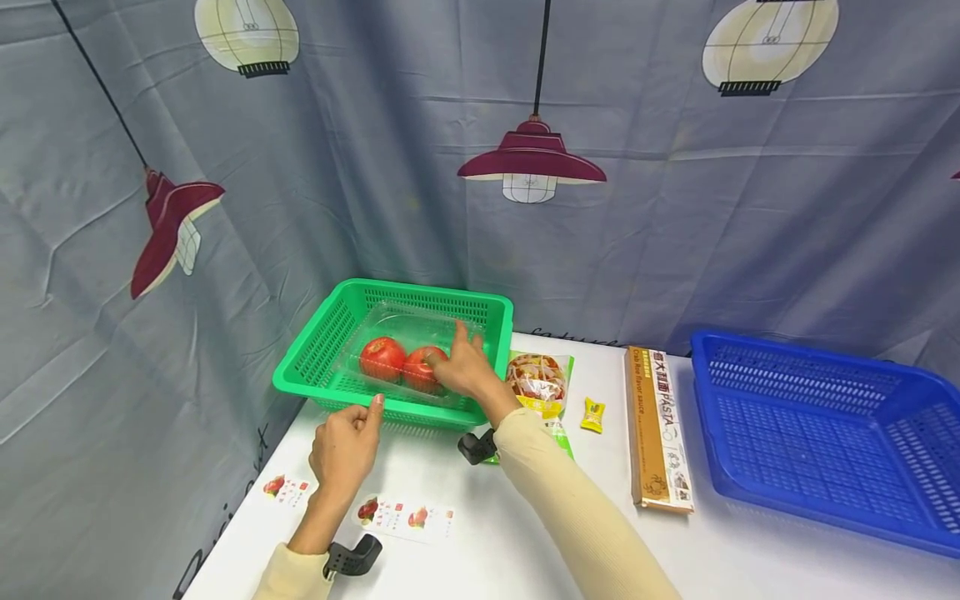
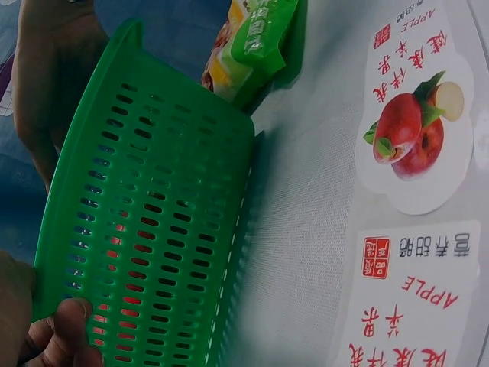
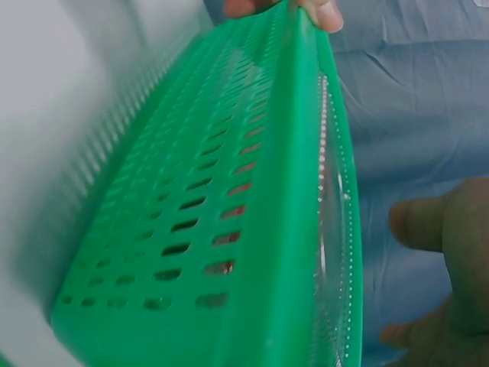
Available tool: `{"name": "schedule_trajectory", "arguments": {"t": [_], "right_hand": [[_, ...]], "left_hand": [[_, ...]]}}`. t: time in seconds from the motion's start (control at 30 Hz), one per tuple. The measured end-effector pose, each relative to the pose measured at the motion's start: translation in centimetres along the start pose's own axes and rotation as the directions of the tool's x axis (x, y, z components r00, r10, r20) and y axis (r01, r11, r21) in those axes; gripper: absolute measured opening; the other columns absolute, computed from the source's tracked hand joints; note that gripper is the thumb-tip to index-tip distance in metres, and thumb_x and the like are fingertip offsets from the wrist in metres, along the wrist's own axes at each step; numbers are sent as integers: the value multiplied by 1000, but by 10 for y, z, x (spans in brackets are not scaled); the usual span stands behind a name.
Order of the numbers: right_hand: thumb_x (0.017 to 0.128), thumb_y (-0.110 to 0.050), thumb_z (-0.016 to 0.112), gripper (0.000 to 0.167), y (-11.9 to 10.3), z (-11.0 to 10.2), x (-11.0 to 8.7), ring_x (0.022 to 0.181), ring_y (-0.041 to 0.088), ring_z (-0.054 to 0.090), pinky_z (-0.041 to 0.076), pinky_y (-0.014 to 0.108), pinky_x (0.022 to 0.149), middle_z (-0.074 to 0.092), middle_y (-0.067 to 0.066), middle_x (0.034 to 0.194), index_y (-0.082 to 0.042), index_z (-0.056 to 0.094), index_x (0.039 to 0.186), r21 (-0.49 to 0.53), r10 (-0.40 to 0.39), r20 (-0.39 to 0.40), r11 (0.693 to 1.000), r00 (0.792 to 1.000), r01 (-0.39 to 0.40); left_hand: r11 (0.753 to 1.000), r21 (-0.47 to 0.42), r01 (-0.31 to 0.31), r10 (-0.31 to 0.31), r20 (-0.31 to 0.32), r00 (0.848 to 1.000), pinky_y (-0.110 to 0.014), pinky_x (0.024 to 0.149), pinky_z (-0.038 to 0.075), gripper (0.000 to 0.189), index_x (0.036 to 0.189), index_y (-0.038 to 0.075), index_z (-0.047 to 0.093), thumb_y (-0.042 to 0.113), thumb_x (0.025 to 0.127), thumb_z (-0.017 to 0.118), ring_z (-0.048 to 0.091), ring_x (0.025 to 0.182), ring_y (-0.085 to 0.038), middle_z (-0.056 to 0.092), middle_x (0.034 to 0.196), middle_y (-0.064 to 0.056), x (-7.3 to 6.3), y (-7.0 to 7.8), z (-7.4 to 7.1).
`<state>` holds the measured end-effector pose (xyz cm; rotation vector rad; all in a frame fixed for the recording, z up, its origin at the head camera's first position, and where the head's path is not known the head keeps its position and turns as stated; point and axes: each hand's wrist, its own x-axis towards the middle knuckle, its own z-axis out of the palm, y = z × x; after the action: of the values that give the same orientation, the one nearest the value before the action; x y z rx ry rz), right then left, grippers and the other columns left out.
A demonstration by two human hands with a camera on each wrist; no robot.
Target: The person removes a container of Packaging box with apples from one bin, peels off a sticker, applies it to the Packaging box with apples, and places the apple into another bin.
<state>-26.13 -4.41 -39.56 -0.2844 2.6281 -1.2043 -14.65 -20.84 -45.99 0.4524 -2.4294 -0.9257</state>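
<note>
My left hand grips the near rim of a green plastic basket. In the left wrist view its fingers curl against the slotted wall, and the right wrist view shows its fingertips on both sides of the rim. Inside the basket sits a clear plastic box with two red apples, side by side. Above the box's right part is my right hand, with thumb and fingers spread; it overlaps the right apple in the head view. The right wrist view has its thumb and fingers apart, with nothing between them.
Right of the basket lie a green-and-yellow food bag, a small yellow packet and a long pasta box. A blue basket stands at the right. Apple labels lie at the front left. A grey curtain hangs behind.
</note>
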Motion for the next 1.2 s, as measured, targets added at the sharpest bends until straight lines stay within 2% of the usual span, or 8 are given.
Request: {"name": "schedule_trajectory", "arguments": {"t": [0.3, 0.5, 0.63, 0.73, 0.87, 1.0, 1.2], "right_hand": [[95, -29, 65, 86, 2, 5, 5, 140, 46, 24, 31, 52, 108, 8, 30, 157, -6, 11, 157, 11, 24, -36, 1000, 999, -23], [94, -23, 67, 88, 6, 10, 6, 131, 51, 37, 39, 52, 102, 4, 37, 154, -8, 8, 157, 44, 64, -37, 997, 997, -62], [95, -23, 65, 86, 7, 13, 7, 134, 51, 32, 35, 54, 104, 9, 39, 153, -10, 7, 158, 56, 81, -25, 995, 996, -80], [97, -20, 60, 81, 6, 14, 8, 136, 50, 29, 37, 52, 103, 11, 38, 153, -12, 7, 158, 73, 93, -16, 993, 995, -92], [99, -14, 55, 76, 7, 15, 8, 129, 49, 40, 45, 49, 91, 8, 39, 153, -15, 8, 159, 108, 109, -21, 989, 994, -106], [100, -13, 54, 73, 7, 16, 9, 132, 51, 35, 43, 50, 94, 11, 41, 151, -12, 9, 158, 100, 90, -32, 991, 995, -86], [101, -14, 55, 74, 8, 16, 8, 134, 51, 31, 44, 50, 91, 1, 41, 152, -15, 9, 159, 133, 79, -31, 988, 996, -74]], "left_hand": [[1000, -2, -6, 6, -2, 1000, -33, 40, 33, 53, 61, 14, 62, 53, 96, 55, 45, 44, -17, 47, 49, 5, -1, 1, 0], [1000, -15, -12, 12, 7, 1000, -33, 39, 33, 53, 61, 14, 61, 53, 96, 55, 45, 44, -17, 47, 49, 4, -1, 1, 0], [1000, -14, -16, 16, 4, 1000, -32, 39, 32, 53, 60, 14, 60, 52, 97, 55, 43, 43, -17, 46, 49, 4, -1, 1, 0], [1000, -17, -14, 14, 6, 1000, -32, 39, 32, 53, 60, 14, 60, 52, 97, 55, 44, 43, -17, 47, 49, 4, -1, 1, 0], [1000, -15, -6, 7, 7, 1000, -33, 39, 34, 53, 61, 14, 62, 53, 96, 55, 46, 43, -17, 49, 49, 5, -2, 1, 0], [1000, -6, -3, 3, 0, 1000, -34, 39, 35, 54, 61, 15, 62, 55, 96, 54, 47, 44, -18, 50, 49, 5, -2, 0, 0], [1000, -3, -9, 9, -3, 1000, -33, 40, 34, 54, 61, 15, 62, 55, 96, 54, 46, 43, -17, 51, 50, 5, -2, -1, 0]]}}
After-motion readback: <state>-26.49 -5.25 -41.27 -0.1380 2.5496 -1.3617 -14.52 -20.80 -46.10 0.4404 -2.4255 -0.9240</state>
